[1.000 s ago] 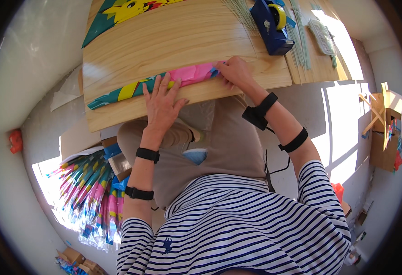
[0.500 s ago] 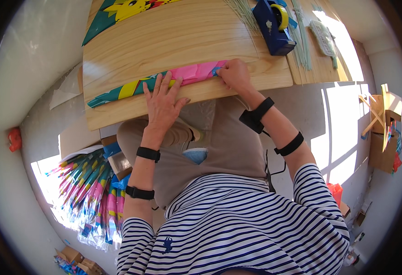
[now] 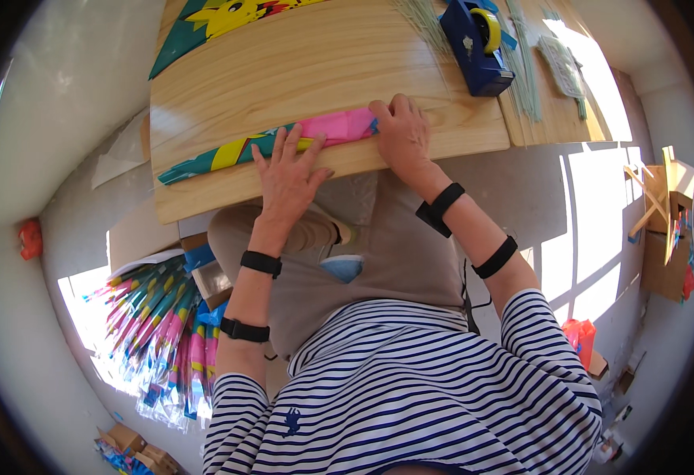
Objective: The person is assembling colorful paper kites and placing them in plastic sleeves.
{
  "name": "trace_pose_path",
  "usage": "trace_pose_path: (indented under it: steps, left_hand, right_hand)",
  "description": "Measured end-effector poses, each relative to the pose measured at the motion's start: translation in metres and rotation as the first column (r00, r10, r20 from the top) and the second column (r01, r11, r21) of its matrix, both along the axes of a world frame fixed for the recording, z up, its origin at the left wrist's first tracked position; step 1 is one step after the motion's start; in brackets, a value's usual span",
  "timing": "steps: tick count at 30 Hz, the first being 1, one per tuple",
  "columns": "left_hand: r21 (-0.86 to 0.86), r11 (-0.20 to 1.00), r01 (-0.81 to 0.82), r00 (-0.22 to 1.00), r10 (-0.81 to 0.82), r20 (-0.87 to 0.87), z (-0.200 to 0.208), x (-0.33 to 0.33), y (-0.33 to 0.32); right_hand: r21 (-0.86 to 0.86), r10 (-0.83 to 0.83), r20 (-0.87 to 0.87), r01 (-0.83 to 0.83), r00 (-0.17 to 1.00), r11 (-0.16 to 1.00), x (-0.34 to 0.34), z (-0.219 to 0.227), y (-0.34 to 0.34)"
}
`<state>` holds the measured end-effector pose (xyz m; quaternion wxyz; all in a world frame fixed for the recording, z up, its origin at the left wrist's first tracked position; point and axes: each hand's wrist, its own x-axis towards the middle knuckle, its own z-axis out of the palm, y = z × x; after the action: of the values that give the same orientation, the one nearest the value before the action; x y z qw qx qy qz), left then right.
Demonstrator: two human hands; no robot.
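Along the table's near edge lies a long, narrow folded printed sheet (image 3: pixel 228 154), thin and glossy, green and yellow at its left part and pink toward the right. My left hand (image 3: pixel 287 178) rests over its middle, fingers spread flat and pressing it to the wood. At the pink end, where a bit of blue shows, my right hand (image 3: pixel 406 138) has its fingers bent round the tip; the fingertips are partly hidden.
A blue tape dispenser (image 3: pixel 477 55) with yellow tape stands at the table's (image 3: pixel 299 71) far right, beside thin pale rods (image 3: pixel 521 71) and a clear plastic box (image 3: pixel 560 67). A green sheet with a yellow cartoon figure (image 3: pixel 228 17) lies far left. Colourful wrapped bundles (image 3: pixel 153 324) fan out lower left.
My right hand has turned at the pink end, its knuckles now higher and its fingers over the blue bit. The left hand stays on the sheet. The whole view has shifted slightly.
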<state>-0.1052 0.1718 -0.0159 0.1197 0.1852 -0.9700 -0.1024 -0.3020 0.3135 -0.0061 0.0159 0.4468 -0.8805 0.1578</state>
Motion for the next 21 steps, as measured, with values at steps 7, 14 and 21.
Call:
trace_pose_path:
  steps: [7, 14, 21]
  left_hand:
    - [-0.035, 0.999, 0.006, 1.0, -0.005, 0.019, 0.0, -0.003, 0.001]
    - [-0.043, 0.999, -0.009, 0.997, 0.012, 0.079, 0.005, -0.001, 0.002]
    - [-0.055, 0.998, -0.021, 0.997, 0.025, 0.073, 0.006, -0.001, 0.004]
  right_hand:
    - [-0.057, 0.466, -0.418, -0.535, 0.78, 0.843, -0.006, -0.012, 0.005]
    - [0.009, 0.589, -0.444, -0.654, 0.675, 0.756, -0.014, -0.012, 0.008]
    - [0.086, 0.64, -0.349, -0.656, 0.685, 0.75, -0.018, -0.019, 0.011]
